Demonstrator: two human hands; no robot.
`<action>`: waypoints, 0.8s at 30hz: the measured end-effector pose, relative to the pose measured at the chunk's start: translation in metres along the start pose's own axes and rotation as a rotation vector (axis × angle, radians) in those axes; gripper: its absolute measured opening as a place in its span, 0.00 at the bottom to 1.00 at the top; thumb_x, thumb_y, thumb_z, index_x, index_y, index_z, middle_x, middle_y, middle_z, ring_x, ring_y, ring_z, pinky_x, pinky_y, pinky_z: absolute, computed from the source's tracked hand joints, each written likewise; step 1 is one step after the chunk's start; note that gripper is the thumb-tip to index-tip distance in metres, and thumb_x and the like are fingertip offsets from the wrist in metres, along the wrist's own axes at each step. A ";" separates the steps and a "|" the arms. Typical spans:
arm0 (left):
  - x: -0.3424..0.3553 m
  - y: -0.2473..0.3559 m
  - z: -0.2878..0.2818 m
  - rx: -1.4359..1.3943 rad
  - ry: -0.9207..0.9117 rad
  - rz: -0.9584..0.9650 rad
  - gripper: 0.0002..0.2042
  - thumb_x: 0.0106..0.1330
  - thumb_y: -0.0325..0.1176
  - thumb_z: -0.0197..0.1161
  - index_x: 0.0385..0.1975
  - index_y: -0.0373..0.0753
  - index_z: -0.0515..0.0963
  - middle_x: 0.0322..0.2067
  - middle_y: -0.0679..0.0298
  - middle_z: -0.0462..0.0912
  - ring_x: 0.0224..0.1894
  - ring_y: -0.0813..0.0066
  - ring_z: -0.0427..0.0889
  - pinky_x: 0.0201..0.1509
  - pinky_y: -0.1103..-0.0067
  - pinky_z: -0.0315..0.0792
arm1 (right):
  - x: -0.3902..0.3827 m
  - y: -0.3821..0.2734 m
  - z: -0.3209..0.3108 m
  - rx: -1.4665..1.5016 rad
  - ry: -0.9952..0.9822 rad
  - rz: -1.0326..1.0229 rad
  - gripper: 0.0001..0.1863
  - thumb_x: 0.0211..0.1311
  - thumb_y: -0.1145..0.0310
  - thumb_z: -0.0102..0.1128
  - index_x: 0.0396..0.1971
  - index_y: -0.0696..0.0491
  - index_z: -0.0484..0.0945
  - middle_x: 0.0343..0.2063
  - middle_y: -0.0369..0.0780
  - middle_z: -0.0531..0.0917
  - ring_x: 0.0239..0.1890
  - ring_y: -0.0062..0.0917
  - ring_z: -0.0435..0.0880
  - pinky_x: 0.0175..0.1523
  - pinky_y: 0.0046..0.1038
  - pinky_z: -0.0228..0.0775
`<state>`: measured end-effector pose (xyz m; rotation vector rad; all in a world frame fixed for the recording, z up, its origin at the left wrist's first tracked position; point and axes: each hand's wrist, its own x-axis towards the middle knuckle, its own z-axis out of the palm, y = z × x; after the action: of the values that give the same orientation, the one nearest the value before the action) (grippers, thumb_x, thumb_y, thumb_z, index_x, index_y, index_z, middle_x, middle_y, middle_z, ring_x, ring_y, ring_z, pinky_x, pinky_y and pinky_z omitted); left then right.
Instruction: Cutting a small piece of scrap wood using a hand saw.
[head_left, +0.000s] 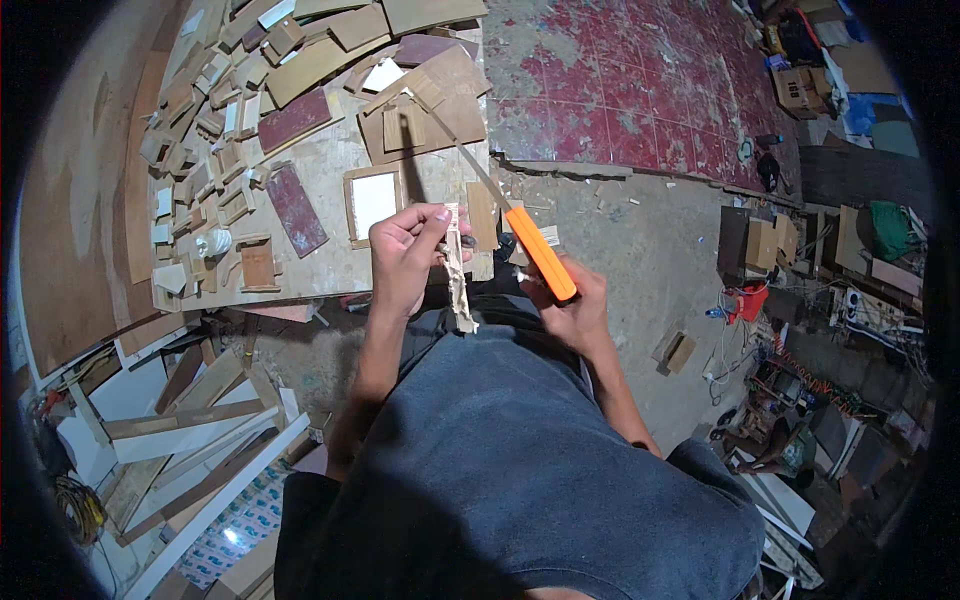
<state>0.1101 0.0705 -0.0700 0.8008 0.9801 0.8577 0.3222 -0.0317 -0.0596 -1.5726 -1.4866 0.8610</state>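
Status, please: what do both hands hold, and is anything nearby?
Left hand pinching splintered wood strip. Right hand gripping orange-handled long-bladed tool. Wooden pieces crowding table ahead, left.

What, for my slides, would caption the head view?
Left hand holds a ragged strip; right hand, an orange-handled tool.

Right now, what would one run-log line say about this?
Left hand: holds jagged wooden strip | Right hand: grips orange-handled blade, apart from wooden strip | Worktable: scattered wood pieces
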 end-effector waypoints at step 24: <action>0.017 -0.040 0.050 0.185 0.275 0.284 0.08 0.71 0.27 0.60 0.41 0.27 0.81 0.36 0.61 0.83 0.38 0.81 0.82 0.37 0.83 0.76 | 0.048 0.008 0.021 0.070 0.050 0.152 0.10 0.50 0.73 0.72 0.29 0.58 0.80 0.22 0.38 0.82 0.26 0.21 0.80 0.35 0.25 0.73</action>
<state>0.1710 0.0592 -0.0937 1.0144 1.2183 1.1554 0.3107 0.0185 -0.0742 -1.6590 -1.3010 0.9422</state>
